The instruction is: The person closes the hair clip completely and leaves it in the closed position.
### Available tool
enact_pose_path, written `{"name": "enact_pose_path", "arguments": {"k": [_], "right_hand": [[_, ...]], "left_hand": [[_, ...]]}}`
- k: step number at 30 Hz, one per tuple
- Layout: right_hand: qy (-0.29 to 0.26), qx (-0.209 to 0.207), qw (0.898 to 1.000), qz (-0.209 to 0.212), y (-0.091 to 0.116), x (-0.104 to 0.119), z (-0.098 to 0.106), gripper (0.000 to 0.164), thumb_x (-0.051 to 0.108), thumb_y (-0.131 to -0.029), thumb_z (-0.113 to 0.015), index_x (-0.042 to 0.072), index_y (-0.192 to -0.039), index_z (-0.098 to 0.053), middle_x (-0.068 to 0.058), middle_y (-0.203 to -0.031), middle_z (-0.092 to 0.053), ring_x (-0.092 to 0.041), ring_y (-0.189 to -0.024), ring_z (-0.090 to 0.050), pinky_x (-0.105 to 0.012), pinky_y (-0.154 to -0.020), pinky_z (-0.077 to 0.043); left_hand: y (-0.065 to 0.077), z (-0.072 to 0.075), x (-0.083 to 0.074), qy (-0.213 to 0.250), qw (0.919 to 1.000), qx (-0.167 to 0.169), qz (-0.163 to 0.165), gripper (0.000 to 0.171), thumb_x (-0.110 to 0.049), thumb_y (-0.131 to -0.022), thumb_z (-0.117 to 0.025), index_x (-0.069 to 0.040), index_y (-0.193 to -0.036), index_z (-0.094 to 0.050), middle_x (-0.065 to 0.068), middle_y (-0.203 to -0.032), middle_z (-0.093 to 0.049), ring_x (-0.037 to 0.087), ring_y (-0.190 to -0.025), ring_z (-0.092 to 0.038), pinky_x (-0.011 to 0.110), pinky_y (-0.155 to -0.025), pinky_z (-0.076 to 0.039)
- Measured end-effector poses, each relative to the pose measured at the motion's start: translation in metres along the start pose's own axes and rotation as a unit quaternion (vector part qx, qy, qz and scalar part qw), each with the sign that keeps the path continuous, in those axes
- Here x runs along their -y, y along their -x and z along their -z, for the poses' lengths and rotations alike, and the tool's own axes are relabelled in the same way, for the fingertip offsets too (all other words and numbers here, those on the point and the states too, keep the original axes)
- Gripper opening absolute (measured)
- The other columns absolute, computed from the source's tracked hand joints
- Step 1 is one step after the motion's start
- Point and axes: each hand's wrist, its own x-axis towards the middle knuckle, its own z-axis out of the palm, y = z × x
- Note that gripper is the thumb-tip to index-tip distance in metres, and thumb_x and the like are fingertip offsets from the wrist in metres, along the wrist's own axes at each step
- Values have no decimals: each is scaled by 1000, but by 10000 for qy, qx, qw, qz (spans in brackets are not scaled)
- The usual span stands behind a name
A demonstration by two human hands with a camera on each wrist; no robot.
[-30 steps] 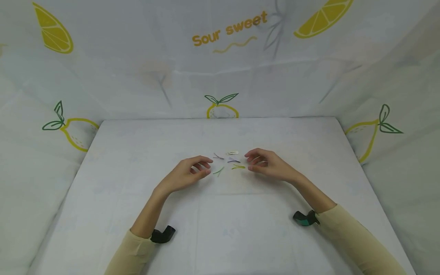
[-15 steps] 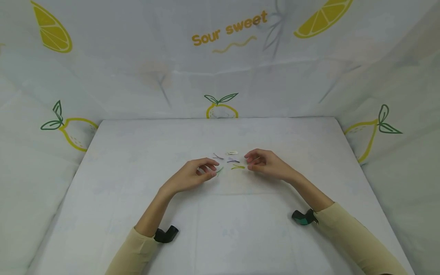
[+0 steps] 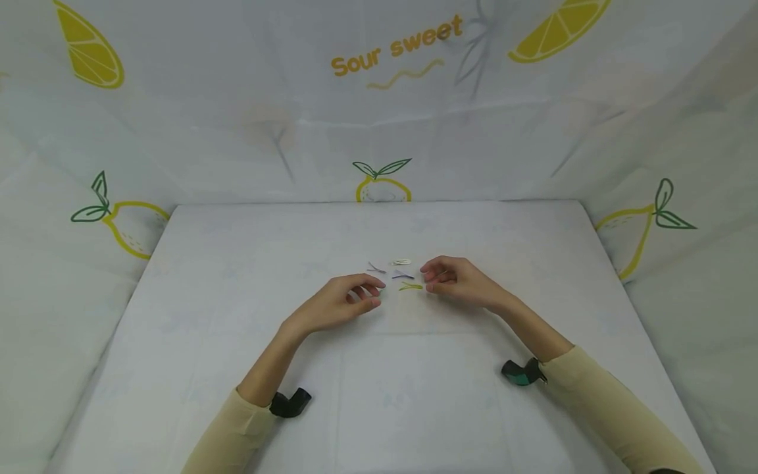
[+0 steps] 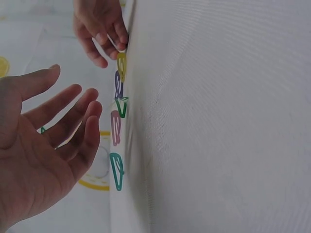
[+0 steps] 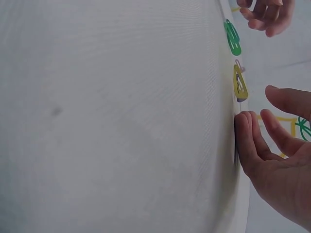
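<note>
Several snap hair clips lie loose on the white tabletop between two bare hands. In the head view I see a yellow hair clip (image 3: 411, 286), a purple hair clip (image 3: 403, 274), a pinkish-purple hair clip (image 3: 376, 267) and a pale hair clip (image 3: 401, 262). My left hand (image 3: 343, 301) hovers left of them, thumb and fingers apart, holding nothing; it mostly hides a green clip there. The left wrist view shows a teal hair clip (image 4: 116, 171) and a pink hair clip (image 4: 115, 127) beyond its fingers. My right hand (image 3: 458, 282), loosely curved and holding nothing, rests right of the yellow clip.
White cloth covers the table (image 3: 379, 395). Behind and at both sides rises a white curtain (image 3: 237, 158) with lemon prints. A dark wrist camera (image 3: 290, 403) sits at the left cuff, another wrist camera (image 3: 524, 372) at the right.
My left hand has moved right, in front of the green hair clip, which it now mostly covers in the head view. The right hand has hardly moved, and the other clips lie as before.
</note>
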Motion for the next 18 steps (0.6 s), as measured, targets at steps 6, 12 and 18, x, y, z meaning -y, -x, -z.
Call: {"name": "enact_pose_path", "arguments": {"k": [6, 12, 18], "right_hand": [[55, 27, 10000, -70, -1, 1, 0, 36, 8, -100, -75, -3, -134, -67, -21, -119, -73, -23, -103, -72, -13, -88, -55], [25, 66, 9999, -77, -2, 1, 0, 36, 8, -100, -76, -4, -133, -67, -21, -120, -74, -22, -104, -71, -13, -89, -54], [-87, 68, 9999, -99, -3, 2, 0, 38, 7, -99, -77, -5, -134, -66, -22, -120, -73, -22, -106, -70, -13, -90, -55]], "left_hand": [[-5, -3, 0, 46, 10000, 68, -33, 36, -26, -107, -70, -9, -138, -70, 6, -127, -77, 18, -112, -72, 33, -99, -59], [-9, -5, 1, 88, 9999, 144, -39, 37, -27, -107, -70, -9, -139, -70, 6, -129, -77, 19, -114, -71, 33, -99, -58], [-15, -8, -1, 41, 9999, 114, -16, 35, -26, -107, -69, -6, -136, -71, 8, -129, -78, 20, -113, -73, 33, -98, -59]]}}
